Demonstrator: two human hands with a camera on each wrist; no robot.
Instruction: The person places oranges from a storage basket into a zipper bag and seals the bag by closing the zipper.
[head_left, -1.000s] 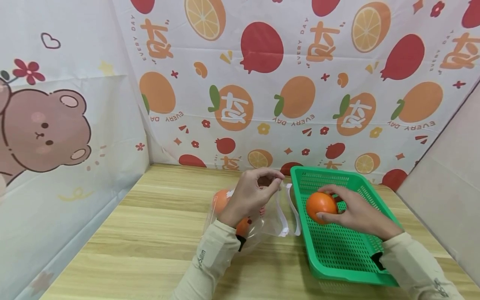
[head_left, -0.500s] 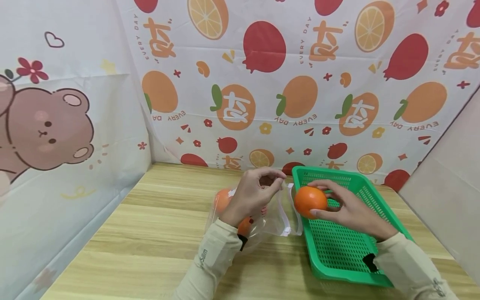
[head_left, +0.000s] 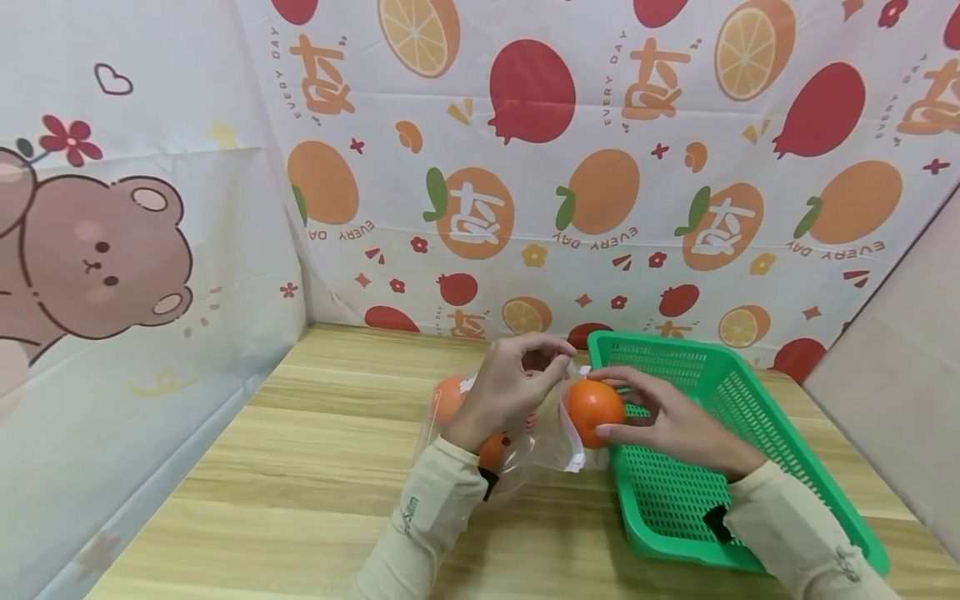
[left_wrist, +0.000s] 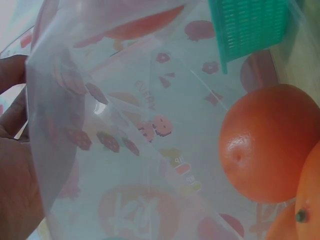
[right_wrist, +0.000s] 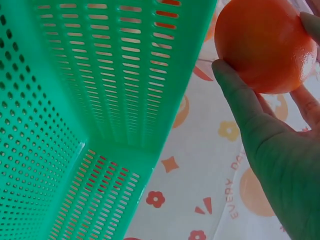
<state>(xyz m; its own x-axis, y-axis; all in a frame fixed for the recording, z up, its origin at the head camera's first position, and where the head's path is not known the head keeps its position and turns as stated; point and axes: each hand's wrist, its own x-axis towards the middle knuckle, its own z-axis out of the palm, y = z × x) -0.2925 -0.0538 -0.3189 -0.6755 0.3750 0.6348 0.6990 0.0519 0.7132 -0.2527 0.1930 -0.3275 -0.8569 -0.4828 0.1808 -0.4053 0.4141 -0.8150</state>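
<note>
An orange sits in the grip of my right hand, at the mouth of a clear zip bag. The right wrist view shows fingers and thumb round that orange, beyond the basket's rim. My left hand pinches the bag's upper edge near its opening. Printed fruit and letters mark the bag's clear film in the left wrist view. Several oranges lie inside the bag; in the head view, my left hand and wrist partly cover them.
A green perforated basket stands to the right of the bag on the wooden table. Behind the table hangs a fruit-printed cloth. A cloth with a bear hangs at the left.
My right hand has carried the orange leftward from over the basket, past its left rim, to the bag's mouth. My left hand keeps its pinch on the bag.
</note>
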